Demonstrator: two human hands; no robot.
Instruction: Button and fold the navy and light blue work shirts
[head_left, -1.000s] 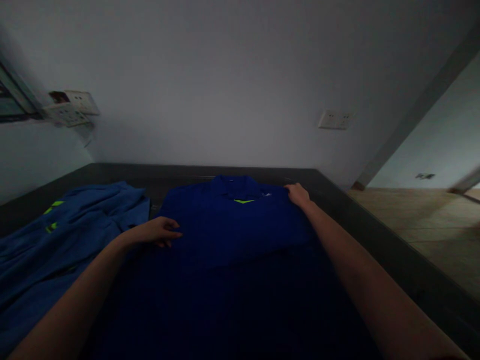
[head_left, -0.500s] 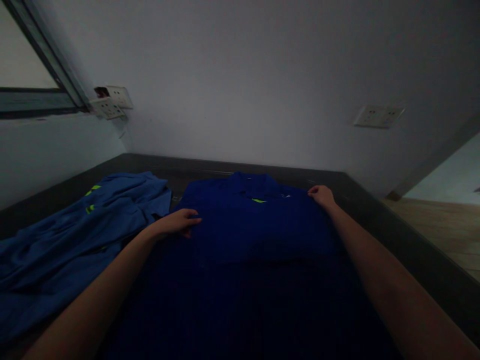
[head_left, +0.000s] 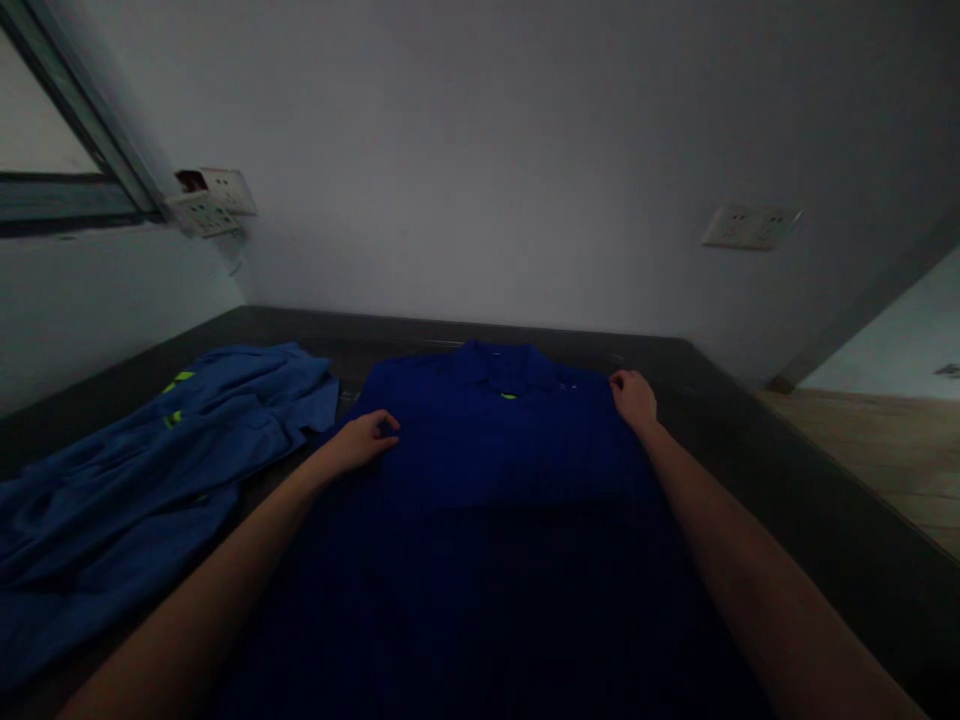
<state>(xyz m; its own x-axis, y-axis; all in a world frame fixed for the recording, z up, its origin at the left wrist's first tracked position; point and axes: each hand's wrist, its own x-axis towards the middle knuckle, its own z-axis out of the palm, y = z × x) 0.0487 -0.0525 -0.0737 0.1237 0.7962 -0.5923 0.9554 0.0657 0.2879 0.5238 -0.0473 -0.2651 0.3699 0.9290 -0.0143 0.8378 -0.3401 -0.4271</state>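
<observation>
One dark tabletop [head_left: 720, 450] in a dim room, one collared blue shirt [head_left: 495, 450] laid out on it, pale wall [head_left: 480, 160] behind shirt, tan floor [head_left: 877, 440] off to its right. Counts: one lighter blue garment [head_left: 202, 450] left of shirt, two socket plates [head_left: 229, 191] beyond shirt to left, one double socket plate [head_left: 750, 227] beyond to right. Two hands: left hand [head_left: 367, 438] over shirt's left side, narrow thumb-finger gap, contact unclear; right hand [head_left: 634, 398] pinching shirt's right shoulder edge.

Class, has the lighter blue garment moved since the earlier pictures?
No: the lighter blue garment keeps its place relative to the table's far left corner; only the view shifted.
</observation>
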